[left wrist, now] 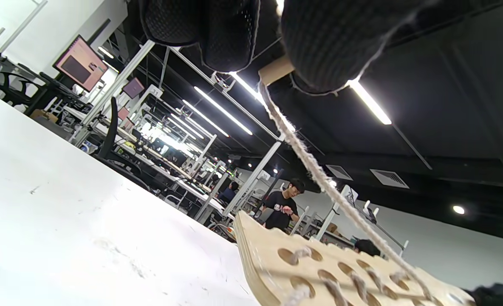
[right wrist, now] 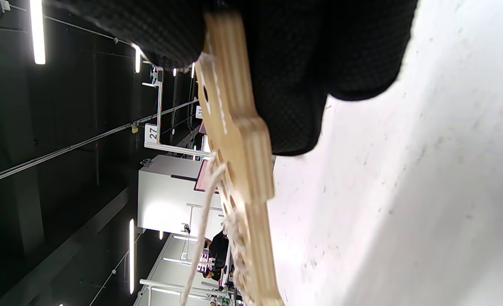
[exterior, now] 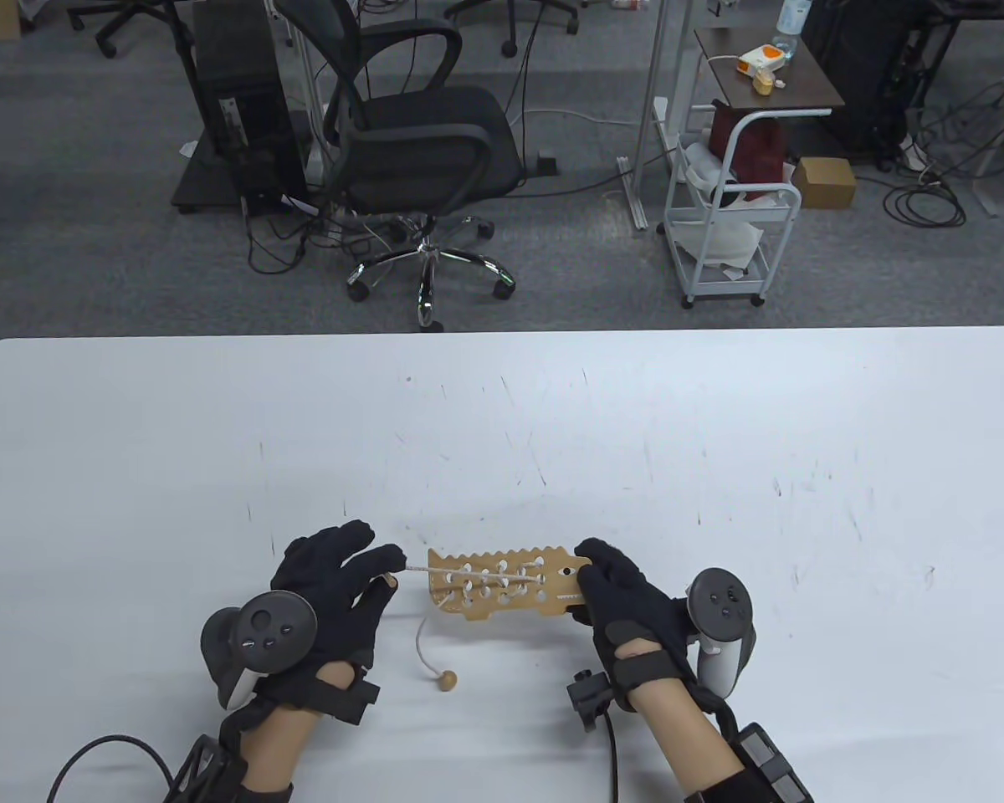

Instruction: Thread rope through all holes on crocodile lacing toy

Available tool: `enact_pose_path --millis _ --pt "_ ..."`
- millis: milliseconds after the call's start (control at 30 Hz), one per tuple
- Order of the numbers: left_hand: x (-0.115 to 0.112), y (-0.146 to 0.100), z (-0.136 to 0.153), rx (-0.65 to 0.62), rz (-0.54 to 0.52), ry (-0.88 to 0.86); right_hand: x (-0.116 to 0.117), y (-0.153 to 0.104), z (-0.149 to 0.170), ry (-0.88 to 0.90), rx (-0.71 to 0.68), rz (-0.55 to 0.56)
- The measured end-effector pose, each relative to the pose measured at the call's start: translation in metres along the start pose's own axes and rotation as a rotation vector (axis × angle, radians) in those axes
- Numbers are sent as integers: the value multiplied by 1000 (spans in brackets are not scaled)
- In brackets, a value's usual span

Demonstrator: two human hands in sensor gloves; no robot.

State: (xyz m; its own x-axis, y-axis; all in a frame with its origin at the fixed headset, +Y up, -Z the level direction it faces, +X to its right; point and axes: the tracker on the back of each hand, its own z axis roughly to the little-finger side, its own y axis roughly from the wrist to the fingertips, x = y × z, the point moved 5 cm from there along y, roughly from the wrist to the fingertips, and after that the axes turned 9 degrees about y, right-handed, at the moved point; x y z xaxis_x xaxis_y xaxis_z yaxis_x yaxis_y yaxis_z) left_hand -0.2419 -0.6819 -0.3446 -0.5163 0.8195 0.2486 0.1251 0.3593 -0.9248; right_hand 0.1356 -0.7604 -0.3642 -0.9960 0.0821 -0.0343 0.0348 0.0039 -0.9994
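The wooden crocodile lacing toy [exterior: 502, 584] is held just above the white table [exterior: 719, 468] near its front edge, its holes laced with pale rope. My right hand [exterior: 615, 590] grips the toy's head end [right wrist: 234, 127]. My left hand [exterior: 347, 577] pinches the wooden needle tip [left wrist: 276, 69] of the rope [left wrist: 319, 174] and holds that strand taut to the left of the toy [left wrist: 340, 276]. The rope's other end hangs down to a wooden bead [exterior: 447, 682] lying on the table.
Beyond the table's far edge stand an office chair [exterior: 418, 150], a computer tower [exterior: 238, 100] and a white trolley [exterior: 732, 226]. A black cable [exterior: 611, 753] trails from my right wrist, another loops at the bottom left.
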Motion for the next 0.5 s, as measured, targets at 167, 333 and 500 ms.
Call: enact_pose_path --millis 167,333,500 --pt "9 1 13 44 -39 -13 -7 3 2 -1 6 24" --pt "13 3 27 94 -54 -35 -14 5 4 1 12 53" --pt "15 4 40 146 -63 -31 -22 7 5 6 16 82"
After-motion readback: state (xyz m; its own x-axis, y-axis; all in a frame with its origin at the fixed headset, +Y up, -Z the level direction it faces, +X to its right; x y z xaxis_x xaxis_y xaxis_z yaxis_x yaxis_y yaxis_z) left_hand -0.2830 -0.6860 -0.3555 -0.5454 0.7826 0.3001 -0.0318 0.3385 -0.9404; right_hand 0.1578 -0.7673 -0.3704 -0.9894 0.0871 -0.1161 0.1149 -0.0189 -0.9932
